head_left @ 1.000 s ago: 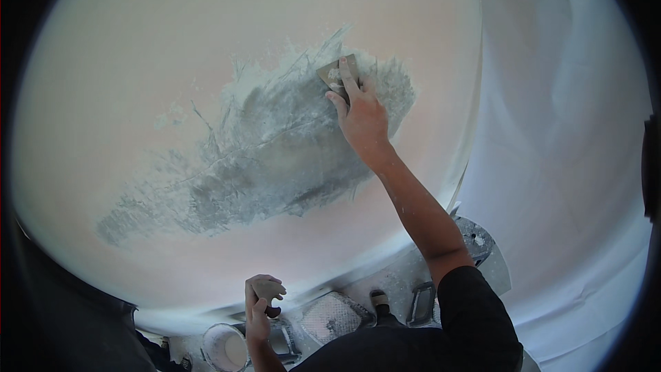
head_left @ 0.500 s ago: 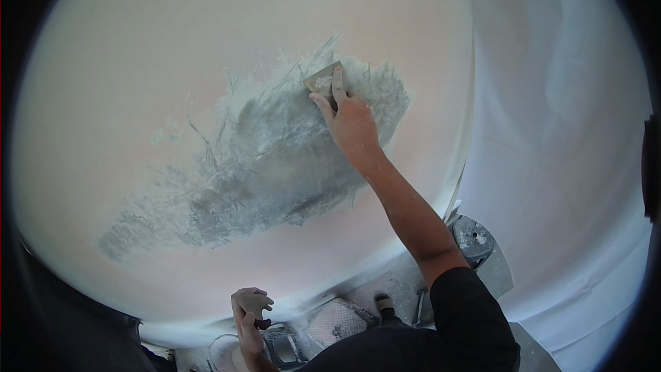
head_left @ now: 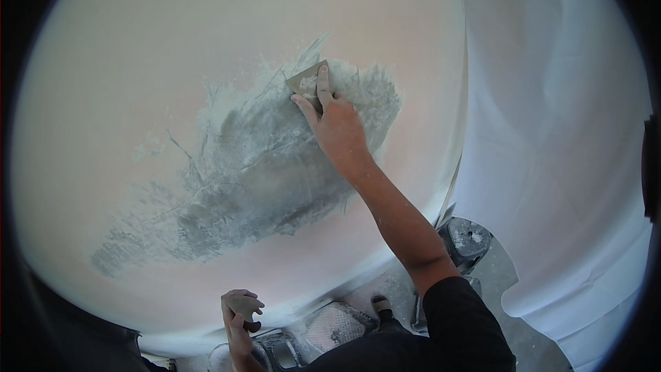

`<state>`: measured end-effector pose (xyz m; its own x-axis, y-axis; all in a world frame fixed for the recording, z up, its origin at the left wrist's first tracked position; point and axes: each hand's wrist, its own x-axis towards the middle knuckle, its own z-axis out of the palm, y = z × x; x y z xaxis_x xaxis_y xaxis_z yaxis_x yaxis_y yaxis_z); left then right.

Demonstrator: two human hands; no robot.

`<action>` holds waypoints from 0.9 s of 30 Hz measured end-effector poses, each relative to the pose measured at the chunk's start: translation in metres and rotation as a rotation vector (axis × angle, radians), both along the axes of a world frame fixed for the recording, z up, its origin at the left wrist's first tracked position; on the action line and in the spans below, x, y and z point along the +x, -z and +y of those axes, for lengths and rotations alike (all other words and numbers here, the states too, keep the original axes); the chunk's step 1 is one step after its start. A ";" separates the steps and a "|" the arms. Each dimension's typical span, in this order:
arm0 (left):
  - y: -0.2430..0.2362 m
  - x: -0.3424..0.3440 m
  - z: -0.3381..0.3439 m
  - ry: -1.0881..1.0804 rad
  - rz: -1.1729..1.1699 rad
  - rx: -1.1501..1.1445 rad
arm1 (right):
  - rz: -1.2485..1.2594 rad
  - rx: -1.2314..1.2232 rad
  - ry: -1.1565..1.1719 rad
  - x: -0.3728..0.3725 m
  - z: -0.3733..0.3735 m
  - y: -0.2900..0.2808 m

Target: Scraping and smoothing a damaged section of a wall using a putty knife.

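Observation:
My right hand (head_left: 336,127) presses a flat, square tan-grey spreader (head_left: 301,81), smeared with white, against a pale pink-white curved surface (head_left: 138,62). It grips the spreader with the forefinger stretched over its face and the thumb along the lower edge. Beneath it spreads a broad, rough grey patch of filler (head_left: 255,179) with pale streaks and scraped edges. Low in the view, my left hand (head_left: 235,327) is closed round a grey-brown flat piece (head_left: 246,305) with an irregular edge, and a darker piece shows under it.
White sheeting (head_left: 551,151) hangs along the right side. Past the surface's lower rim lie dusty plastic containers or trays (head_left: 468,238), a mesh-patterned pad (head_left: 334,324) and my foot (head_left: 382,306) on the grey floor. A dark covering lies at the lower left.
My right hand and spreader have slid left and slightly down across the patch. My left hand sits lower and further left, still holding its piece. The whole view has shifted slightly.

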<state>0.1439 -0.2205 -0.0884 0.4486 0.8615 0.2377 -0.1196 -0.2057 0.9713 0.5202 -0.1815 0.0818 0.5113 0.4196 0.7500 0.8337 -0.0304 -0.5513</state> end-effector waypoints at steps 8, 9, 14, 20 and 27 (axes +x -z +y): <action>0.003 0.003 0.003 0.016 -0.031 -0.029 | -0.081 0.017 0.090 -0.003 0.007 0.007; 0.004 0.002 0.002 0.017 -0.017 -0.029 | -0.064 -0.023 0.086 -0.008 0.003 0.006; 0.001 0.001 0.000 0.022 0.032 0.004 | -0.002 -0.055 0.114 -0.011 0.006 -0.002; 0.001 -0.013 -0.005 -0.081 -0.019 -0.035 | 0.031 -0.042 0.084 -0.018 0.011 0.001; 0.001 -0.026 0.003 -0.040 -0.048 -0.020 | 0.109 -0.022 0.087 -0.023 0.014 -0.011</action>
